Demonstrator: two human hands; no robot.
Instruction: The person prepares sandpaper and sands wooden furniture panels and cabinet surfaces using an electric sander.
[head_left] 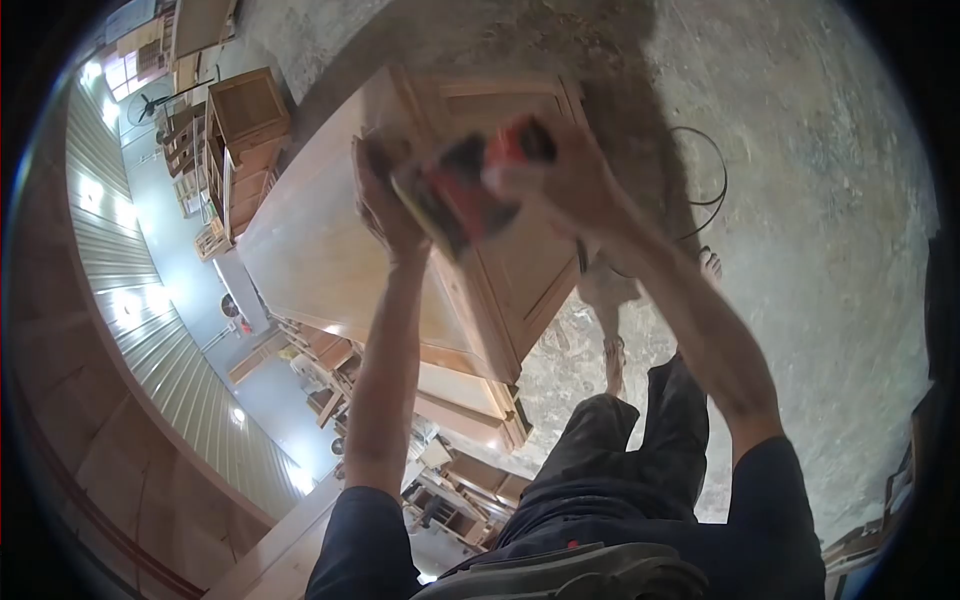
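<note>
My right hand (568,178) clamps the power tool (468,192) beside my outstretched left hand (388,205); it's red and black, blurred

No readable text or labels

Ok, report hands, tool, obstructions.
Right hand gripping red-and-black tool, blurred. Left hand open beside it, at wooden cabinet. Dark cord looped on floor, aside.

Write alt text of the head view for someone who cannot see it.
A person's right hand grips a blurred red and black handheld tool at a light-brown wooden cabinet; the left hand is beside the tool. A mottled grey floor lies beyond.
</note>
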